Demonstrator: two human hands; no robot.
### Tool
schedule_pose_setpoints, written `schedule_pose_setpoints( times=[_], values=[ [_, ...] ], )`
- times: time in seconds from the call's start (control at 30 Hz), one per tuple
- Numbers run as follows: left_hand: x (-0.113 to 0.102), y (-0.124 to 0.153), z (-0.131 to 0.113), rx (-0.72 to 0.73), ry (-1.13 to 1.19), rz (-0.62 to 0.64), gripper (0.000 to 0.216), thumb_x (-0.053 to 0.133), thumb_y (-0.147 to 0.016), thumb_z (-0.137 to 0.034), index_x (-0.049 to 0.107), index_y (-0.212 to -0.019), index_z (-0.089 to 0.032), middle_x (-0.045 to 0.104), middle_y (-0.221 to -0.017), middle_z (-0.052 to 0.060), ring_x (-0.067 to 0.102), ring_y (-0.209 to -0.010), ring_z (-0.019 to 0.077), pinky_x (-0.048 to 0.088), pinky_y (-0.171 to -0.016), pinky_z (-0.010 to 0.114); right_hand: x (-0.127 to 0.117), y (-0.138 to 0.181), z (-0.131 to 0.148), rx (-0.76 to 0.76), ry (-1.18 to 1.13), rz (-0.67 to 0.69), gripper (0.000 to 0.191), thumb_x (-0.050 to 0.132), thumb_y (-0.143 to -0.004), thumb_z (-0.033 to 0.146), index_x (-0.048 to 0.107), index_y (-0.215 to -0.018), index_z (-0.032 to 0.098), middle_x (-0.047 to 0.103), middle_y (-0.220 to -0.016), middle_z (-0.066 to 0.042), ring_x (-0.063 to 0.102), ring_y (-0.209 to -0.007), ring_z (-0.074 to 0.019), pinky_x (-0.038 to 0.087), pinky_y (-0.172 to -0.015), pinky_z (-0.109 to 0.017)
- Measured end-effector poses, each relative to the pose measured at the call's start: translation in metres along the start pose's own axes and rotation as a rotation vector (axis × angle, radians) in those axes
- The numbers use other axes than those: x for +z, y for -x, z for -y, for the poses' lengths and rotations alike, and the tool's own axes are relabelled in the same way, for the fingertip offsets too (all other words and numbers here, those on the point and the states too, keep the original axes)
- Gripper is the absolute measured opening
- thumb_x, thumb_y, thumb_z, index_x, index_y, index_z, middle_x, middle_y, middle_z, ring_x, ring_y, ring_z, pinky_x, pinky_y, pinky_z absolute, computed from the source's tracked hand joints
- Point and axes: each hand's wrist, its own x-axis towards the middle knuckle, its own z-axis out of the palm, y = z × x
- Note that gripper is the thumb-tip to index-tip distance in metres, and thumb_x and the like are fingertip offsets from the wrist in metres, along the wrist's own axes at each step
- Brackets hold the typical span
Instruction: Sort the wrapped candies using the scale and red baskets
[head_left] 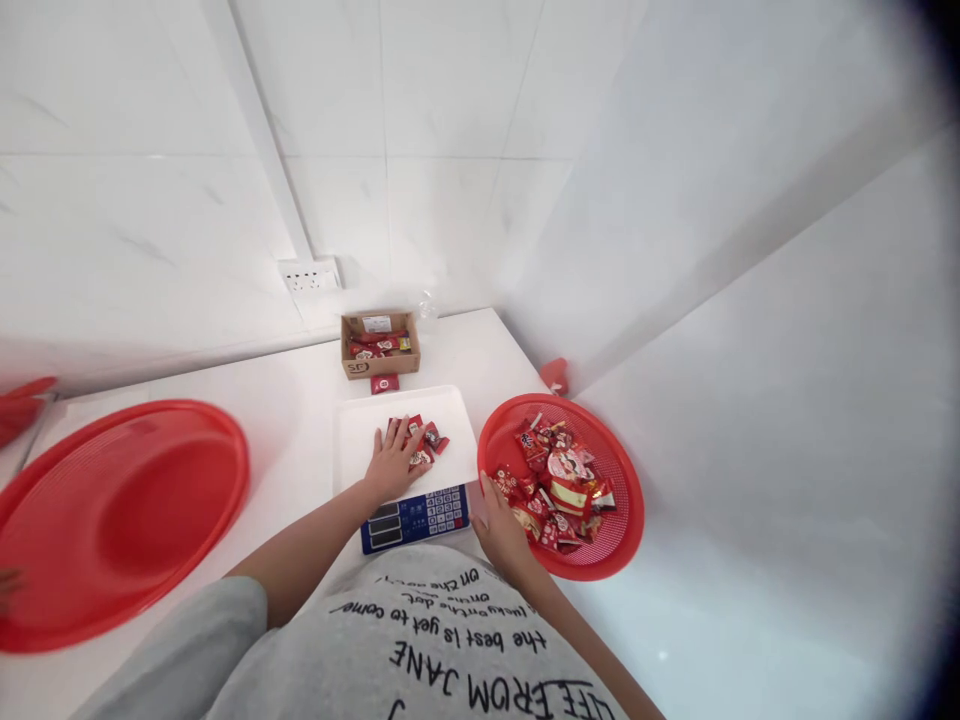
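Note:
My left hand point(394, 462) lies flat with fingers spread on a few red wrapped candies point(433, 438) on the white platform of a kitchen scale point(360, 440). The scale's blue keypad point(416, 519) faces me. My right hand point(499, 528) rests at the near left rim of a small red basket point(626, 540) filled with several red wrapped candies point(562, 482). Its fingers are partly hidden, so I cannot make out whether it holds a candy.
A small cardboard box point(380, 345) with red packets stands behind the scale, one red packet point(384, 383) lying in front of it. A large red basket point(112, 515) sits at the left. A wall socket point(309, 275) is behind. White walls close the right side.

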Motion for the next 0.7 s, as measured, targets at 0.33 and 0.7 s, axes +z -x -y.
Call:
schedule_pose_setpoints(
  times=[0.33, 0.7],
  values=[
    [-0.065, 0.027, 0.066, -0.357, -0.173, -0.316, 0.064, 0.032, -0.086, -0.051, 0.026, -0.139, -0.015, 0.016, -0.148, 0.017, 0.007, -0.136, 0.0340, 0.009, -0.104, 0.058, 0.003, -0.001, -0.001, 0.032, 0.039, -0.016, 0.063, 0.040, -0.081, 0.025, 0.021, -0.141, 0.016, 0.032, -0.143, -0.010, 0.033, -0.129, -0.0213, 0.035, -0.101, -0.035],
    [-0.092, 0.121, 0.147, -0.501, -0.355, 0.124, 0.044, 0.029, -0.087, -0.042, 0.055, -0.109, -0.015, 0.062, -0.107, 0.014, 0.054, -0.102, 0.0295, 0.031, -0.094, 0.046, 0.003, -0.001, -0.001, 0.015, 0.055, -0.030, 0.062, 0.039, -0.080, 0.023, 0.025, -0.139, 0.015, 0.035, -0.141, -0.010, 0.032, -0.129, -0.0202, 0.033, -0.101, -0.034]
  ],
)
